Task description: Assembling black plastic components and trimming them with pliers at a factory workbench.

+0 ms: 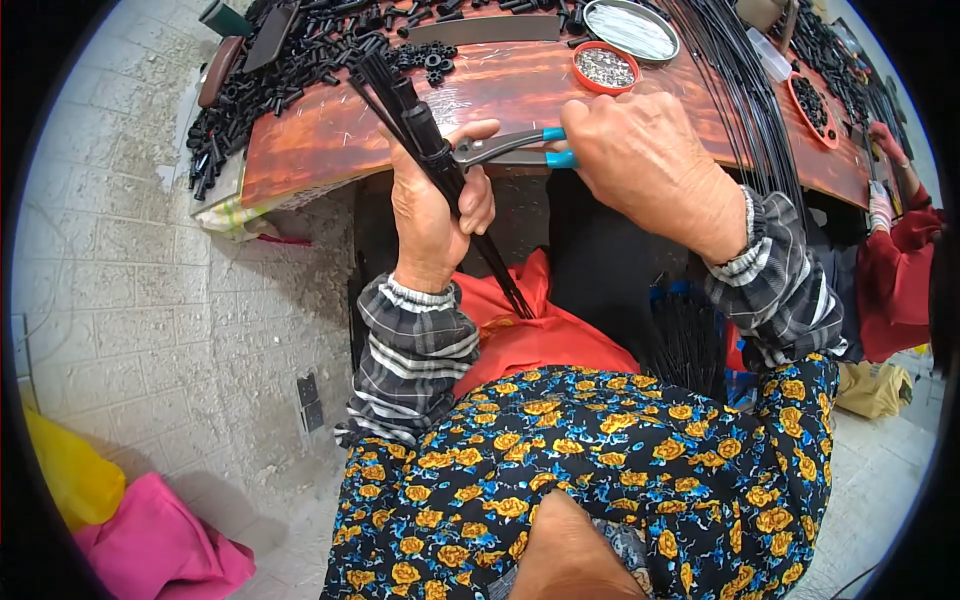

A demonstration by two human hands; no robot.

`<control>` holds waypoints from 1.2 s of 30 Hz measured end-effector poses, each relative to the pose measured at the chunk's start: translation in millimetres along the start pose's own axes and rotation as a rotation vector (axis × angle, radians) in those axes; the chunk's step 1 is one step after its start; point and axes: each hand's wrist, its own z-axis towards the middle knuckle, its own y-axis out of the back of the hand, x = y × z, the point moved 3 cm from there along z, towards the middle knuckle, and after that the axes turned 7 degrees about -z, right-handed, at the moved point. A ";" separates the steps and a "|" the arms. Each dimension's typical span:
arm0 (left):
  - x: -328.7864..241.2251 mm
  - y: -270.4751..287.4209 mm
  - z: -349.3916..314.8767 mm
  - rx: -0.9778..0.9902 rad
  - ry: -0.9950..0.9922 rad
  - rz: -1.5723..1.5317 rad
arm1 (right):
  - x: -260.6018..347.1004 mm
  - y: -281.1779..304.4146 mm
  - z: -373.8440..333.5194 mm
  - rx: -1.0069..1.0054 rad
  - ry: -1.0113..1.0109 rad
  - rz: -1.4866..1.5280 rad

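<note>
My left hand (425,225) is wrapped round a bundle of thin black rods with a ribbed black collar, which looks like a folded umbrella frame (420,122). The bundle stands tilted, its lower end resting against the red cloth (545,345) on my lap. In my right hand (645,165) is a pair of pliers (500,150) with dark jaws and teal grip ends. The jaws touch the bundle at the collar, beside my left thumb. Whether they grip a small piece there is too small to tell.
A reddish worktable (320,140) carries heaps of black plastic parts (330,50), a red bowl of small metal pieces (606,68), a round tray of silver wires (630,28) and long black rods (735,90). At right, another person's red sleeve (895,290) shows. Pink cloth (160,545) lies lower left.
</note>
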 end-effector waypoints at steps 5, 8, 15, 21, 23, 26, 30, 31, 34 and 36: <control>-1.6 -1.8 4.4 -0.064 0.026 0.017 | 11.9 5.8 3.4 -0.050 -0.044 -0.063; 1.0 4.5 9.9 -0.110 -0.006 0.038 | 20.3 5.0 6.2 -0.069 -0.085 -0.107; -6.4 26.9 6.7 -0.127 -0.043 0.009 | 19.1 -33.8 21.8 -0.106 -0.051 0.094; -18.3 18.2 -4.6 -0.020 -0.198 -0.017 | -15.8 -78.4 35.6 -0.109 -0.271 0.082; -13.9 16.5 -9.3 0.026 -0.250 -0.138 | -9.0 -88.0 38.1 -0.181 -0.313 0.110; -34.0 20.9 -27.8 -0.163 -0.291 0.059 | 34.1 -75.6 29.6 -0.274 -0.270 0.148; -99.0 27.7 -38.4 -0.135 -0.441 0.091 | 80.1 -94.1 -27.1 0.364 -0.086 0.508; -124.6 29.3 -39.8 -0.102 -0.445 0.072 | 85.8 -117.2 -47.6 0.467 -0.094 0.552; -207.6 37.3 -71.4 0.029 -0.526 0.058 | 134.5 -191.5 -97.2 0.689 -0.046 0.591; -246.5 42.1 -80.7 0.033 -0.531 0.068 | 148.3 -219.4 -118.2 0.764 0.044 0.519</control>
